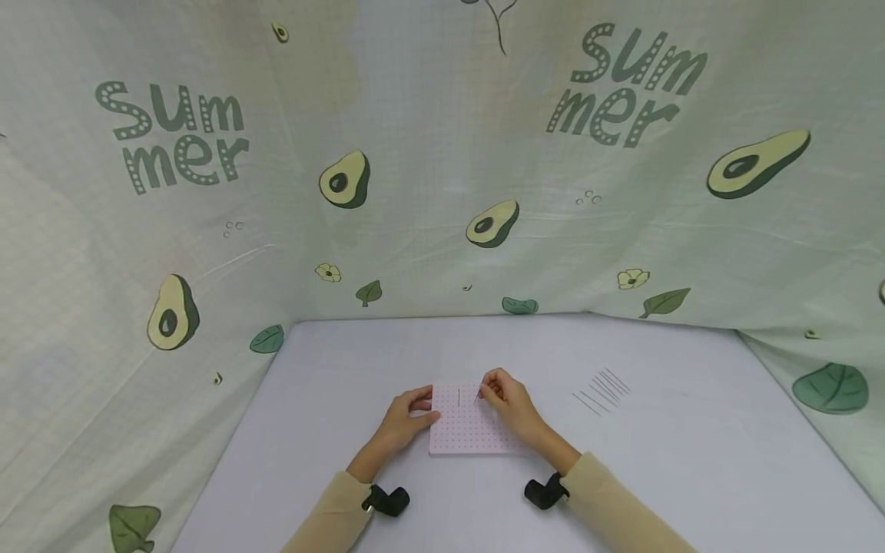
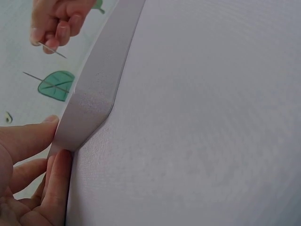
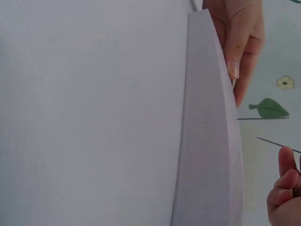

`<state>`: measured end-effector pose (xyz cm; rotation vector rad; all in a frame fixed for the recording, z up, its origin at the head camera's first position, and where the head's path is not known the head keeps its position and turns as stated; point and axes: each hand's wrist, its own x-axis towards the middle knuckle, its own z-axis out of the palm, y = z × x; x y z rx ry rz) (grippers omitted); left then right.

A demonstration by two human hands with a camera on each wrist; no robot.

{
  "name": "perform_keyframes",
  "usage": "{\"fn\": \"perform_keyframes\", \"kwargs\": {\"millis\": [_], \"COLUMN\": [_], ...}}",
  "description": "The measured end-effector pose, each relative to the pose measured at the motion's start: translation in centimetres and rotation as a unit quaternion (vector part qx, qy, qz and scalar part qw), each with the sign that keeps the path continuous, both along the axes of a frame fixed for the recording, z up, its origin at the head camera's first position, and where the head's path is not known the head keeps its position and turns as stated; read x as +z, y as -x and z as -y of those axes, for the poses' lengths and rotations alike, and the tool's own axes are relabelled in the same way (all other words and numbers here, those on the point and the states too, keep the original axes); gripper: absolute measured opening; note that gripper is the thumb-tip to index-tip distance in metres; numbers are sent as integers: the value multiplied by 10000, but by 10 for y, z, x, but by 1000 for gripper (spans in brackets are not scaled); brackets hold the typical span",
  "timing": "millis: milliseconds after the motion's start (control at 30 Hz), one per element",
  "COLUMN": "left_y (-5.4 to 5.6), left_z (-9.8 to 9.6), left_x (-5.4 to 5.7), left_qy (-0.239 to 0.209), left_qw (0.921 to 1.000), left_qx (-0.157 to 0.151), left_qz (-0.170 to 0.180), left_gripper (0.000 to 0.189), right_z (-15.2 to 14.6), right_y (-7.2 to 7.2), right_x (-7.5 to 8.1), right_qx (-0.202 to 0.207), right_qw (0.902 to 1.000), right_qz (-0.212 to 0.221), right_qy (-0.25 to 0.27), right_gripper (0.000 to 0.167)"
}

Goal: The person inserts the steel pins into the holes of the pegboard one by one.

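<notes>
A pale pink board (image 1: 465, 434) with rows of small dots lies flat on the table. My left hand (image 1: 404, 418) grips its left edge; in the left wrist view the thumb is on the top rim and the fingers (image 2: 59, 176) are against the side. One thin dark needle (image 1: 459, 397) stands upright in the board's far part, also seen in the right wrist view as a needle (image 3: 263, 118) above the rim. Over the board, my right hand (image 1: 508, 399) pinches another needle (image 2: 59, 52), held tilted with its tip pointing toward the board, just right of the standing one.
Several loose needles (image 1: 611, 385) lie side by side, slanted, on the white table (image 1: 664, 461) to the right of the board. A curtain (image 1: 415, 253) printed with avocados and leaves hangs behind and along the sides.
</notes>
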<state>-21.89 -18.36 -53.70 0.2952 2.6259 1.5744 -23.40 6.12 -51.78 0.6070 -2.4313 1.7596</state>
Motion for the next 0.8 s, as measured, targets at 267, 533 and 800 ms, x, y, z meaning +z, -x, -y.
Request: {"fn": "perform_keyframes", "kwargs": {"millis": [267,533,800], "left_y": [0,-3,-3], "left_z": [0,-2,-3], "left_x": [-1,1,1], "left_qy": [39,51,112], "left_qw": [10000,9999,9998], "left_qx": [16,114,135], "left_qz": [32,71,38], "left_gripper": [58,57,56], "right_z": [8,13,15], "right_y": [-1,-1,-1], "right_x": [-4,-7,-7], "right_qx": [78,68,111], "right_qw": [9994,9992,9985], "right_qz": [-234,-291,-432], "right_qy": [-224,-257,-311], "right_gripper": [4,8,4]}}
